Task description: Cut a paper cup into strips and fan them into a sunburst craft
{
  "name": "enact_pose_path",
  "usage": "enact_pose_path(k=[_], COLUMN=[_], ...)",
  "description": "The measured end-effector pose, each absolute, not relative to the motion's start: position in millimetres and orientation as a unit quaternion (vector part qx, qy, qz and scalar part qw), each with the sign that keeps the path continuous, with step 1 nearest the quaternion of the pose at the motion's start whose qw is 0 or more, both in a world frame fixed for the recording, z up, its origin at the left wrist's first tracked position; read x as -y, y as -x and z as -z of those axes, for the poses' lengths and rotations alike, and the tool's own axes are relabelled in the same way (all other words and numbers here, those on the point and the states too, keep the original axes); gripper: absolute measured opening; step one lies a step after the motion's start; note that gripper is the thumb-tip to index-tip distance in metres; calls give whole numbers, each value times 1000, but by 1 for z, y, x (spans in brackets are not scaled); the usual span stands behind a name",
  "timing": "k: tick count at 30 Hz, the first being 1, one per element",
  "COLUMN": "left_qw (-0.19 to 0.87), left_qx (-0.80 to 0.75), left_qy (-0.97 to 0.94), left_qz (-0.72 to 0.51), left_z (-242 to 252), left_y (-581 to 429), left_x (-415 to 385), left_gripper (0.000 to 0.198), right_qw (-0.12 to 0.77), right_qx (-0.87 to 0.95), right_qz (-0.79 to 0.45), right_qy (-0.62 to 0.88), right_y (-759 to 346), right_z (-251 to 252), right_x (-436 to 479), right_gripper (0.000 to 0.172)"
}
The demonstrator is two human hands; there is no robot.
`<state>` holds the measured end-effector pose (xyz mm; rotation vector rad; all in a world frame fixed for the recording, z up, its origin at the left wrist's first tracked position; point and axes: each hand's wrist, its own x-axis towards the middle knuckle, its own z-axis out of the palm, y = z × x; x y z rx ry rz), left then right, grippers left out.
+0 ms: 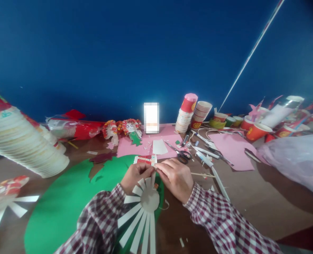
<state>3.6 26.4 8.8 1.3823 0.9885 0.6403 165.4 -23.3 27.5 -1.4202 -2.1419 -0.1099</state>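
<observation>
A paper cup cut into long white strips [149,200] hangs below my hands, its round base in the middle and the strips fanning out. My left hand [135,176] is closed, thumb and fingers pinching the upper end of one strip. From the other side my right hand [177,178] also pinches at that end, fingertips close to the left ones. Just beyond the fingertips lies a small red-and-white printed piece [145,159]. Under the left hand spreads a large green sheet [63,197].
Stacked paper cups [37,141] lean at left, near another cut cup [7,197]. Behind are decorated paper figures [131,128], pink paper [124,146] and upright cup stacks [185,116]. Scissors [183,156], a glue gun [204,157] and a plastic bag [299,162] lie to the right.
</observation>
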Motion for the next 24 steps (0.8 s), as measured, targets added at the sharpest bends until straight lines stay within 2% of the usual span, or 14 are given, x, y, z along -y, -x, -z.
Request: enact_pose_path(k=[5, 15, 24], left_qw=[592, 610, 663], left_qx=[-432, -417, -404], left_qy=[-615, -611, -564], left_qz=[-290, -284, -280], left_z=[-6, -7, -2], left_y=[-3, -3, -2], left_x=[-28, -27, -28], left_gripper=[35, 32, 35], right_qw=[278, 290, 302], right_qx=[803, 797, 803], right_qz=[31, -15, 16], right_qy=[527, 529, 513], right_y=[-165, -166, -166], right_z=[-28, -26, -26], right_x=[24, 24, 24], right_gripper=[17, 20, 16])
